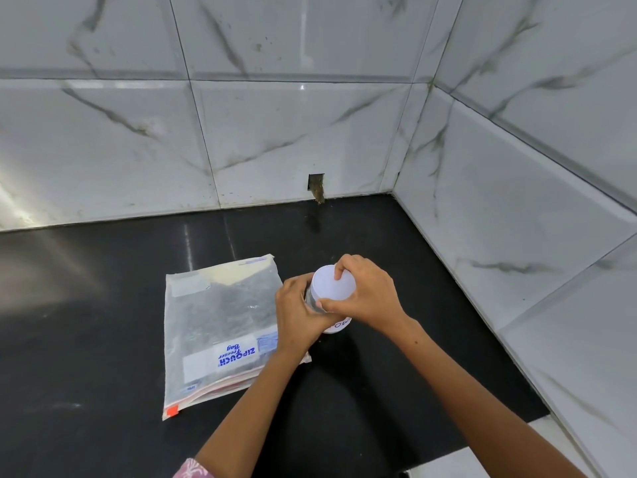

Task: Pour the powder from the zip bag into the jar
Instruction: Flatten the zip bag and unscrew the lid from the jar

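Both hands work at one small clear jar point(319, 302) standing upright on the black tabletop point(103, 305): the left hand point(298, 313) curls round its side, and the right hand point(367, 293) grips its white lid point(331, 283) from above, fingers and thumb clasping the rim. Just left of the jar, the Zipouch freezer bag point(215, 327) lies flat, zip edge nearest the person, pale powder point(220, 273) gathered at its far end.
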Demonstrator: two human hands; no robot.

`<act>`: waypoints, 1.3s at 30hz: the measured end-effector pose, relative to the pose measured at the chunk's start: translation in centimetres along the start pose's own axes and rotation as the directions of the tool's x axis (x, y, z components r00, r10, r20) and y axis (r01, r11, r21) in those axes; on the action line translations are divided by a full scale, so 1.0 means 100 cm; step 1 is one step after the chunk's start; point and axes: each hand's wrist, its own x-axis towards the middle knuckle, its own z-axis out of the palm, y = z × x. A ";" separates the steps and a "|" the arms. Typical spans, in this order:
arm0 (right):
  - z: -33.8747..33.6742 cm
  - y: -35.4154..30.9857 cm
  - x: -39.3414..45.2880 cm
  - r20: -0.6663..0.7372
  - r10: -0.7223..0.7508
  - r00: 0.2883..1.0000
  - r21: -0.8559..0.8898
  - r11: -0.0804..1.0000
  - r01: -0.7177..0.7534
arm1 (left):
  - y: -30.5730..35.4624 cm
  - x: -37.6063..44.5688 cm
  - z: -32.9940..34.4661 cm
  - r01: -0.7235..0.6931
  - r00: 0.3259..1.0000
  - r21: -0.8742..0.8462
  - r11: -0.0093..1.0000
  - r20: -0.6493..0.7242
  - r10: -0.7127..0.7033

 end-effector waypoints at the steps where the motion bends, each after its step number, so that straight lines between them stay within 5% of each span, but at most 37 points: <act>1: -0.002 0.002 0.001 0.030 -0.022 0.999 0.018 1.000 0.022 | -0.001 0.000 0.000 -0.004 1.000 0.008 1.000 0.001 0.004; 6: -0.014 0.008 0.013 0.241 -0.050 0.969 0.150 0.989 0.013 | -0.005 0.001 -0.001 0.007 1.000 0.025 1.000 0.015 -0.007; 10: -0.004 -0.001 0.012 0.149 -0.009 0.989 -0.195 0.980 0.038 | -0.011 0.003 0.000 0.010 0.999 0.069 0.998 0.040 -0.012; 14: 0.006 -0.012 0.014 0.097 0.147 0.984 -0.403 0.910 -0.096 | -0.009 -0.001 0.001 -0.030 1.000 0.032 0.999 0.003 0.030; 17: 0.004 -0.014 0.018 0.124 0.135 0.983 -0.374 0.924 -0.080 | -0.008 0.001 0.000 -0.027 1.000 0.026 0.999 0.000 0.027; 22: -0.015 -0.013 0.023 0.369 0.001 0.930 -0.089 0.995 0.035 | -0.011 0.003 -0.001 -0.032 0.999 0.036 0.999 0.004 0.032; 28: 0.004 -0.026 0.012 0.217 0.151 0.964 -0.400 0.915 -0.053 | -0.009 0.001 -0.001 -0.043 0.999 0.013 0.999 -0.025 0.044; 35: -0.021 -0.021 0.021 0.477 0.020 0.879 -0.138 0.989 0.052 | -0.012 -0.004 0.000 0.003 1.000 0.037 0.999 -0.008 -0.002; 39: -0.013 -0.021 0.014 0.355 0.149 0.923 -0.432 0.901 0.021 | -0.012 -0.005 0.001 0.019 1.000 0.034 0.999 -0.015 -0.019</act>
